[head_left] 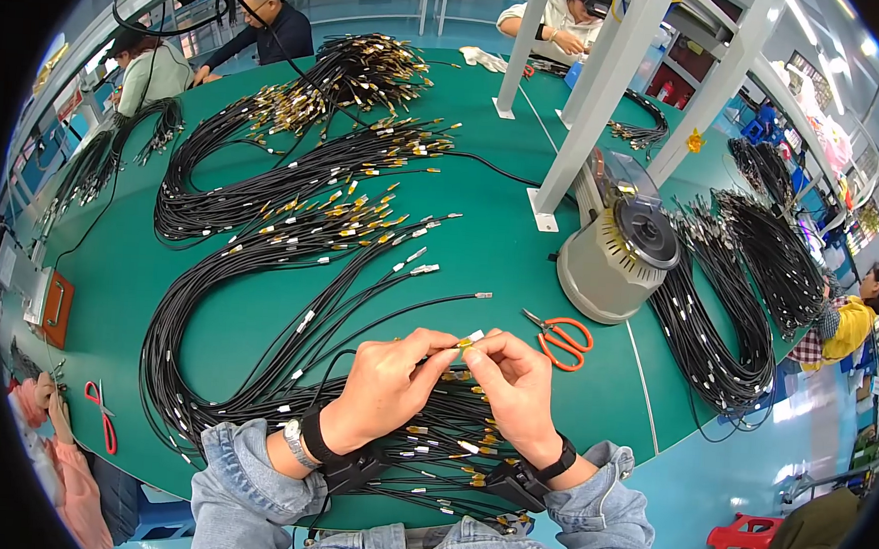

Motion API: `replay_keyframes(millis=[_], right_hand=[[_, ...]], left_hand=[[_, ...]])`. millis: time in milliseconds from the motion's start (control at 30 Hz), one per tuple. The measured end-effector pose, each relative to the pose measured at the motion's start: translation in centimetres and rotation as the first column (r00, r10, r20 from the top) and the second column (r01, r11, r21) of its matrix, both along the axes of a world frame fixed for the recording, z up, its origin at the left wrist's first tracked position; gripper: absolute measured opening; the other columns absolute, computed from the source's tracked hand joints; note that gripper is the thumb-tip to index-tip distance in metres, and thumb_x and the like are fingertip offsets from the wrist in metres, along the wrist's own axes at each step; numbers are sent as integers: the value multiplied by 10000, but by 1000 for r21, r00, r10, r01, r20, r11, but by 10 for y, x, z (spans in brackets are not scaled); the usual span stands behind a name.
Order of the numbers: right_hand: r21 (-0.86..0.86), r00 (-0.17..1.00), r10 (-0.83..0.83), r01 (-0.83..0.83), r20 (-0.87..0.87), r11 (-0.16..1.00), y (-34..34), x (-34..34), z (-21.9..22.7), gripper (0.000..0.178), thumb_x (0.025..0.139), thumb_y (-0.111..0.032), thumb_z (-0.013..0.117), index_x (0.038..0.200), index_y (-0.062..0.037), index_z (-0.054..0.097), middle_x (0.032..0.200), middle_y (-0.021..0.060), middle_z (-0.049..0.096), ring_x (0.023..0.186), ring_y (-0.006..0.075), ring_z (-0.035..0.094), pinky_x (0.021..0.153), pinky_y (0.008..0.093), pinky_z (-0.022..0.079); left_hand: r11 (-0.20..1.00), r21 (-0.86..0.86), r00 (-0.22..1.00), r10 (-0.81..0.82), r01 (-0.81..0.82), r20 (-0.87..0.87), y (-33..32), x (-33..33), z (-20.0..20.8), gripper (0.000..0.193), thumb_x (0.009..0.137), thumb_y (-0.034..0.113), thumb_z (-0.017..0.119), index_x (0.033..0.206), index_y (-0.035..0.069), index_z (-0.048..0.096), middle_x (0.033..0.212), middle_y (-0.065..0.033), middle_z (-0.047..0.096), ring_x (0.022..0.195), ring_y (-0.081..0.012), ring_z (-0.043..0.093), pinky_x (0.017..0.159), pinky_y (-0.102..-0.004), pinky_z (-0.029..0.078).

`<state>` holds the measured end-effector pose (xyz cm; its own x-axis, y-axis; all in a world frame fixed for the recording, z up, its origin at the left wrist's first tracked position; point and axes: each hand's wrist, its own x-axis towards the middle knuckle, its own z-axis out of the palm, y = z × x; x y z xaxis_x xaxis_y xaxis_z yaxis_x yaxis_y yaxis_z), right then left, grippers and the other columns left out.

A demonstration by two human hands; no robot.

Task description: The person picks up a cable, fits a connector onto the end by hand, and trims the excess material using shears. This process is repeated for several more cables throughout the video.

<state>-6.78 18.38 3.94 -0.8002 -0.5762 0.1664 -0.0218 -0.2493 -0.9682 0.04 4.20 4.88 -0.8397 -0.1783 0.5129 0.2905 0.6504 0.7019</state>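
Note:
Over the front of the green table (520, 249), my left hand (386, 383) and my right hand (515, 386) meet fingertip to fingertip. Between them they pinch a small cable end (471, 338) with a white part and a yellow part; the fingers hide most of it. Both hands are closed. Beneath my wrists lies a bundle of black cables (441, 434) with white and yellow ends. A looped black cable bundle (173, 330) curves along on the left. Just right of my right hand rest orange-handled scissors (562, 341).
A beige round machine with a dark top (614, 259) stands beside grey metal posts (565, 152). More cable bundles lie at the far left (205, 193) and right (715, 319). Red-handled scissors (104, 421) are on the left. Several people work around the table; a red stool (743, 544) stands lower right.

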Motion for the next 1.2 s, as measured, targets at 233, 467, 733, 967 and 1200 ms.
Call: replay_keyframes(millis=[233, 467, 733, 967, 1200], right_hand=[[32, 1000, 5, -5, 14, 999, 0, 1, 4, 52, 853, -34, 587, 840, 16, 588, 806, -6, 528, 695, 43, 454, 597, 192, 354], [33, 1000, 8, -8, 12, 999, 1, 0, 3, 65, 854, -42, 588, 832, 19, 588, 799, -8, 523, 691, 43, 451, 596, 191, 352], [45, 1000, 1, -1, -4, 999, 2, -1, 2, 66, 856, -37, 580, 825, 22, 586, 797, -3, 522, 694, 47, 453, 600, 194, 354], [42, 999, 8, -6, -45, 999, 3, -2, -1, 57, 850, -24, 582, 823, 26, 584, 796, 6, 528, 703, 56, 464, 610, 201, 366], [60, 996, 1, 4, -95, 998, 2, -3, -2, 44, 841, -10, 589, 828, 32, 588, 784, 9, 537, 705, 63, 475, 620, 206, 377]], left_hand=[[1000, 6, 1000, 1, -1, -1, -1, 2, 2, 168, 794, 5, 642, 951, 6, 584, 698, -109, 656, 588, -195, 657, 490, -252, 480], [999, 38, 1000, 10, -10, 5, 1, 1, 2, 287, 781, -2, 656, 1033, 5, 519, 657, -92, 646, 559, -188, 644, 461, -247, 450], [1000, -18, 1000, -5, 4, -12, -1, 1, -2, 290, 776, -14, 656, 1037, 18, 532, 660, -93, 644, 550, -186, 637, 481, -250, 468], [1000, -18, 999, -6, 5, -52, -1, -1, -3, 284, 791, 24, 646, 1048, 56, 529, 655, -97, 634, 513, -229, 612, 438, -303, 451], [1000, -7, 1000, 0, -1, -18, 0, 1, 0, 265, 795, 25, 646, 1030, 41, 523, 641, -89, 627, 507, -223, 611, 428, -296, 441]])
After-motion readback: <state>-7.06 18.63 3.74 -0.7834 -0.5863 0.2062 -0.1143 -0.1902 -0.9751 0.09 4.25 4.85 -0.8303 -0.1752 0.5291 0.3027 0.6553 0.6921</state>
